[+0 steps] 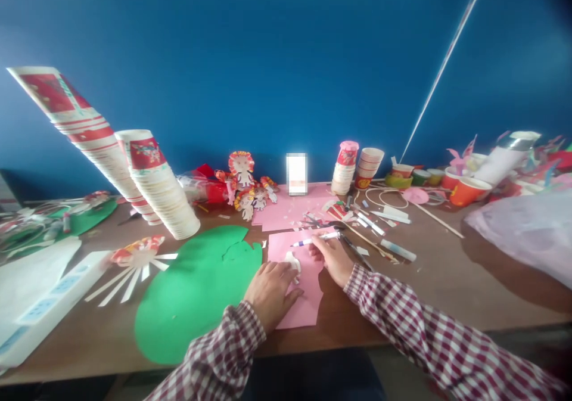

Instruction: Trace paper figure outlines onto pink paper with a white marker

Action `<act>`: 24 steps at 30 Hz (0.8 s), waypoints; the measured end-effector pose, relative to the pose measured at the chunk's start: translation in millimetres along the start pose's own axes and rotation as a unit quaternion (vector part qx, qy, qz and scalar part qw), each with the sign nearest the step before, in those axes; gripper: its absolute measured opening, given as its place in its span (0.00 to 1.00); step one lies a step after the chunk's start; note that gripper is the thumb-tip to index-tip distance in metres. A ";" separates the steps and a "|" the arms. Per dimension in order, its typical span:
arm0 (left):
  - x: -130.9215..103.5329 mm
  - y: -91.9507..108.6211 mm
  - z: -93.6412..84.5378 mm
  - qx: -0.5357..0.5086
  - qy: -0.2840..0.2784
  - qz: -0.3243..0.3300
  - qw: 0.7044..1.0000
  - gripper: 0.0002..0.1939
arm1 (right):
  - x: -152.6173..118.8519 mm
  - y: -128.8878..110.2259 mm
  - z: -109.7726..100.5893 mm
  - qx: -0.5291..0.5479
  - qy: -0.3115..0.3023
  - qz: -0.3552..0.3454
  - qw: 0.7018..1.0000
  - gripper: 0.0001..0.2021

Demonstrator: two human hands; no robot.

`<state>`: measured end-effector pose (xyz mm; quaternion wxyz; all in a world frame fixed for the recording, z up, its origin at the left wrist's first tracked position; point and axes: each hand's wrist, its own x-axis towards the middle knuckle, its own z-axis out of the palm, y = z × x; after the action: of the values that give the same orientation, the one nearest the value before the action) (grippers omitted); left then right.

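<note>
A sheet of pink paper lies on the table in front of me. On it rests a small white paper cutout. My left hand lies flat with its fingers apart, its fingertips at the cutout and on the pink sheet. Between the fingers of my right hand is a white marker with a dark blue or purple tip. The marker tilts to the left, its tip over the upper part of the pink sheet, apart from the cutout.
A green lily-pad-shaped sheet lies on my left, beyond it tall stacks of paper cups and a power strip. Paper dolls stand at the back. Loose markers and sticks lie right; a plastic bag sits far right.
</note>
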<state>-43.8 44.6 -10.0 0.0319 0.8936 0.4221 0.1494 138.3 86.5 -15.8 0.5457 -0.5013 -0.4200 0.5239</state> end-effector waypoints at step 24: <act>23.3 -20.6 10.7 -0.017 0.025 0.044 0.999 0.06 | 11.4 -18.7 -3.5 -0.149 -0.108 -0.066 0.981 0.09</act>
<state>-42.0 76.4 -18.4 0.0302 0.9068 0.3800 0.1800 145.7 98.4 1.3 0.4495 -0.4885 -0.5821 0.4695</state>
